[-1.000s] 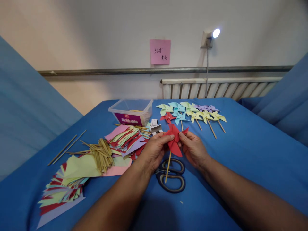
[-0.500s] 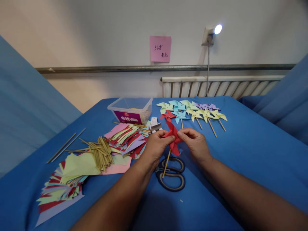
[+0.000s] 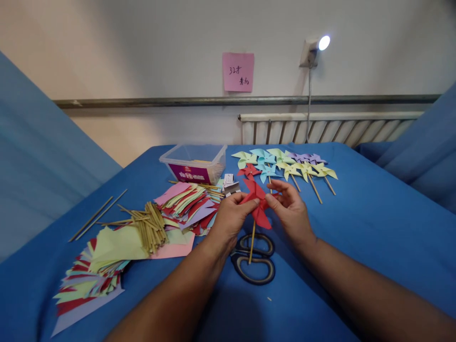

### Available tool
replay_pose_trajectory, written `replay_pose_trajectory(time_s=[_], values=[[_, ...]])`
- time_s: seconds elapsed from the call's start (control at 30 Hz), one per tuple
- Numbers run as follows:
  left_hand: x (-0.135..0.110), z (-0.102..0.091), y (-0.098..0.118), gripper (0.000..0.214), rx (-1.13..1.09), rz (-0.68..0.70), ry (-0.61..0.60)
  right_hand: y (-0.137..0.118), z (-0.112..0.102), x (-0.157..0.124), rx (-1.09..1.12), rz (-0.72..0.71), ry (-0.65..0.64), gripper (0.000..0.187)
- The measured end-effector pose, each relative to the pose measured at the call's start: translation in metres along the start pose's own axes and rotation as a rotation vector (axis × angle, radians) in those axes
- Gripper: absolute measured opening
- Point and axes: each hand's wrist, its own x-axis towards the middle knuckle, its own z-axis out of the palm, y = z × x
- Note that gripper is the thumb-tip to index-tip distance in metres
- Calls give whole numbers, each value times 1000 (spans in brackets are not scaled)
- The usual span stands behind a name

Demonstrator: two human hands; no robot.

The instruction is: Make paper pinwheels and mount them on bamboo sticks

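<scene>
Between my hands is a red paper pinwheel (image 3: 259, 205) on a thin stick, which hangs down over the scissors' handles. My left hand (image 3: 233, 213) pinches it from the left, thumb across the front near the middle. On the other side, the thumb of my right hand (image 3: 290, 209) presses at the pinwheel's right blade; its index finger is lifted away, and the other fingers are partly hidden. Beneath lie dark-handled scissors (image 3: 271, 270) on the blue cloth, their blades hidden by my left hand and wrist.
Several finished pinwheels (image 3: 306, 170) lie at the back right. A clear plastic box (image 3: 213, 172) stands behind stacks of cut coloured paper (image 3: 187, 202). Further left are a pile of short sticks (image 3: 149, 228), another paper stack (image 3: 92, 285) and two longer sticks (image 3: 99, 216). Small boxes (image 3: 228, 179) sit mid-table.
The red pinwheel has turned a little, and its stick now hangs closer to upright. My right index finger has lifted away from the thumb.
</scene>
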Motion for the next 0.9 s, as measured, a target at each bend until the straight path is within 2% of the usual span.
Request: replay_pose_trajectory(time_s=[0.07,0.13,0.3,0.4,0.57,0.9], values=[[0,1,-1,27,-31,4,12,1,2,0,82,136,3,40],[-2,2,-1,26,-45,1,20,2,5,-2,146,245,-54,39],[-6,4,2,26,-101,-62,-29,-2,7,-3,282,358,-94,33],[-5,2,6,27,-155,-100,-105,-5,6,0,304,377,-83,32],[0,-1,8,33,-218,-160,-62,-4,4,2,285,345,-89,30],[-2,-3,9,25,-190,-185,-101,-3,2,4,205,332,-130,32]])
